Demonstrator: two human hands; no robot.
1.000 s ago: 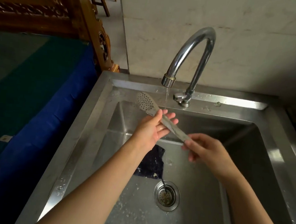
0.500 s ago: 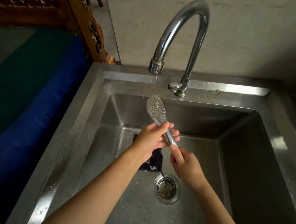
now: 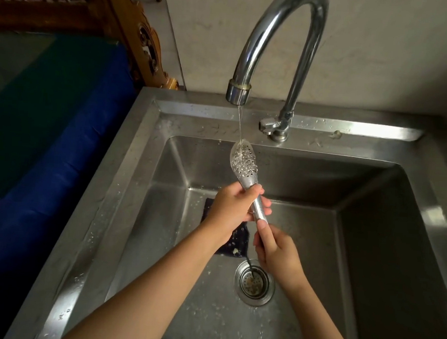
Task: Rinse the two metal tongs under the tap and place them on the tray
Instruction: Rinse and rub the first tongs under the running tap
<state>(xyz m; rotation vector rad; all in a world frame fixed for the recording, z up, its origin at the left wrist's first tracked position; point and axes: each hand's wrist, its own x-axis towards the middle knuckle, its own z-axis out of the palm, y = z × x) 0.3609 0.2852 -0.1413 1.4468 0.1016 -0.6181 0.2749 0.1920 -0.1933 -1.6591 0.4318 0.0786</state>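
1. Nearest the camera, both forearms reach forward over the basin of the sink [image 3: 144, 148], crossing above the drain strainer [image 3: 254, 282]
2. The right hand [image 3: 277, 250] is the nearer one; its fingers [image 3: 262, 229] are clenched around the very butt of the tongs [image 3: 246, 171], the handle end disappearing into the fist
3. Just beyond it the left hand [image 3: 230, 209] grasps the shaft at mid-length, thumb over the top and the other digits wrapped beneath, so the two hands nearly touch along the handle
4. The long axis of the tongs runs away from the body, rising from the right hand up and slightly left to the perforated spoon head, which stands clear of both hands
5. A thin stream from the tap [image 3: 238, 93] lands on the far tip of that head; the shaft and handle sit outside the water
6. A dark cloth [image 3: 234, 240] lies on the basin floor under the hands
7. Judged from this, rinsing is in hand: sliding the tongs forward along their own axis, or turning them over, would bring the rest under the stream
8. Only one pair of tongs shows, and no tray is in view
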